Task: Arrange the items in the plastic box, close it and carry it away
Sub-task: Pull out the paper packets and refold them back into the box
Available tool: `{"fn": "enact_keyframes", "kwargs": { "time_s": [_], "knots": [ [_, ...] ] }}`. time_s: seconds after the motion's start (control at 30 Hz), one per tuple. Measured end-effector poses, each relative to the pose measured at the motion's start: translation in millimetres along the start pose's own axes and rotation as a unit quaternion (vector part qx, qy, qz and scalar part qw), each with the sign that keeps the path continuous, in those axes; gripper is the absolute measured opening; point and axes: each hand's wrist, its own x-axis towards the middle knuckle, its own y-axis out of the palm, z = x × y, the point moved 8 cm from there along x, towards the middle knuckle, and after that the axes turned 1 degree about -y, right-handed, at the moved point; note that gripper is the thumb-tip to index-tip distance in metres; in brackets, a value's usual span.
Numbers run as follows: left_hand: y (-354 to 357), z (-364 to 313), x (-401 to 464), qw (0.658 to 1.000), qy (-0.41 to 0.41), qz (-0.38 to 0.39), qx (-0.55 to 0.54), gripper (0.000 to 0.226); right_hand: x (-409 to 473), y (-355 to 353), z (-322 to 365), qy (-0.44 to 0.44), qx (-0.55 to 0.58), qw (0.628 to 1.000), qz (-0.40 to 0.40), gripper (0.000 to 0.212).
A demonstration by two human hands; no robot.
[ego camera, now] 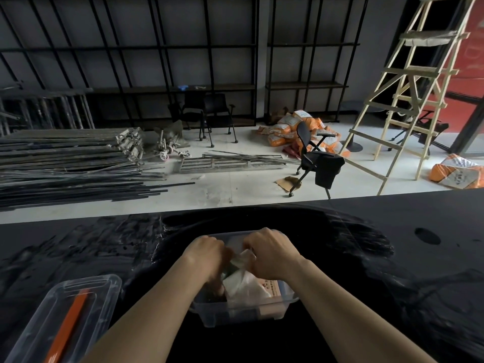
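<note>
A clear plastic box (235, 313) stands on the black table just in front of me. Both hands reach down into it. My left hand (207, 254) and my right hand (272, 251) each pinch a crumpled clear plastic bag (242, 258) between them. Below the bag lie a white packet (245, 285) and a printed carton (275, 288). The fingertips of my left hand are hidden among the dark contents at the box's left side. The box's clear lid (65, 318), with an orange handle strip, lies flat at the lower left.
The black table (392, 258) is dusty and has a round hole (427, 235) at the right. Beyond its far edge are metal bars (65, 163), black chairs (314, 153), orange sacks (290, 127) and a wooden ladder (408, 87).
</note>
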Motion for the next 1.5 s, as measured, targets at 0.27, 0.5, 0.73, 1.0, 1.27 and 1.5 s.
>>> {"fn": "enact_keyframes", "kwargs": {
  "time_s": [0.27,0.5,0.73,1.0,1.27,1.5],
  "knots": [
    [-18.2,11.1,-7.1,0.998,-0.051,-0.038,0.007,0.065,-8.9,29.5,11.7,-0.029,-0.037,0.986,0.160,0.029],
    [-25.4,24.4,-17.0,0.991,-0.065,-0.066,-0.097,0.078,-14.3,50.0,1.2,0.053,0.039,0.961,0.269,0.048],
    [-13.1,12.8,-21.0,0.968,-0.033,-0.093,-0.230,0.088,-15.7,51.6,-2.6,0.035,-0.005,0.963,0.266,0.043],
    [-1.7,5.4,-16.1,0.979,-0.076,-0.138,-0.129,0.070,-13.8,59.1,-5.8,0.041,-0.050,0.956,0.285,0.035],
    [17.7,-2.6,-3.2,0.988,-0.103,-0.116,0.012,0.068,-7.7,59.2,-6.1,0.057,-0.049,0.968,0.239,0.033],
    [14.6,-1.7,-0.4,0.994,-0.090,-0.068,-0.014,0.059,-3.7,56.6,-7.6,0.081,-0.040,0.962,0.256,0.042]
  ]
}}
